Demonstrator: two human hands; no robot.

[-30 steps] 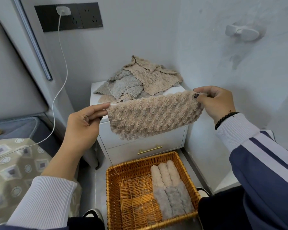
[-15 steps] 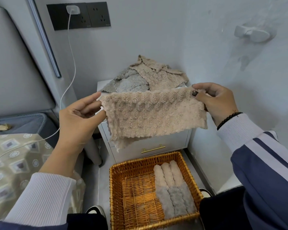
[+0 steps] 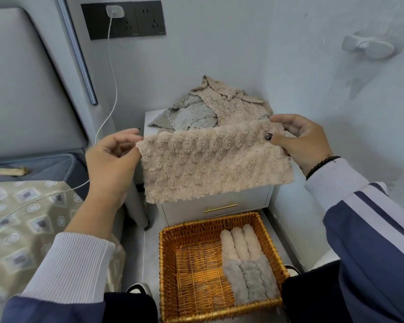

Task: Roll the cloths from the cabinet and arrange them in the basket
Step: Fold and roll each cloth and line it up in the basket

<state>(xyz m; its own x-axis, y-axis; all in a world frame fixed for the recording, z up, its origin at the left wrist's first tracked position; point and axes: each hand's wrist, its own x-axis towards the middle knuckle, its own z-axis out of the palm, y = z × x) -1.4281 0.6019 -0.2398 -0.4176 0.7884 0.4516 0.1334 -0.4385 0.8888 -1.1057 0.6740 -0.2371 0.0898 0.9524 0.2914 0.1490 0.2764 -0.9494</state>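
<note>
A beige fluffy cloth (image 3: 210, 164) hangs stretched and folded in front of me, above the cabinet's front. My left hand (image 3: 113, 162) pinches its left end and my right hand (image 3: 301, 141) pinches its right end. Behind it, a pile of beige and grey cloths (image 3: 215, 108) lies on the white cabinet (image 3: 231, 201). Below, on the floor, stands a wicker basket (image 3: 170, 264). Three beige rolled cloths (image 3: 240, 241) and three grey rolled cloths (image 3: 250, 280) lie side by side in its right half.
A bed with a patterned cover (image 3: 21, 217) is at the left, with a white charging cable (image 3: 110, 89) running from a black wall socket (image 3: 124, 19). Walls close in behind and to the right, with a white hook (image 3: 369, 45).
The cloth has been folded down on itself, so it hangs in a doubled band. Both hands stayed at its ends, and the view shifted slightly left.
</note>
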